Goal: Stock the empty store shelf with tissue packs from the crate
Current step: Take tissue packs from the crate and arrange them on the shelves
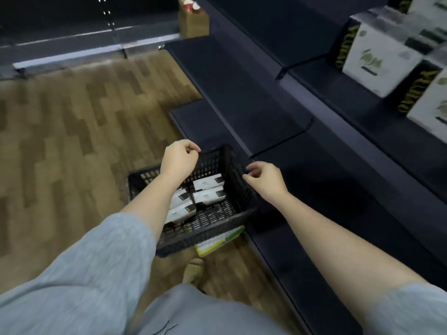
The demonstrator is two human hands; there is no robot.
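Note:
A black plastic lattice crate (239, 189) sits low over the wooden floor beside the dark shelf unit. Several white tissue packs (209, 189) lie flat inside it. My left hand (179, 160) curls over the crate's far left rim, and my forearm hides part of the packs. My right hand (264, 178) has its fingers pinched at the crate's right rim. The bare dark shelf tier (242, 97) runs along the right, just beyond the crate.
White boxes with black and gold sides (377, 56) stand on a higher tier at the top right. A brown carton (193, 22) sits at the far end. A green and white package (217, 241) lies under the crate's near corner, by my sandalled foot (193, 270).

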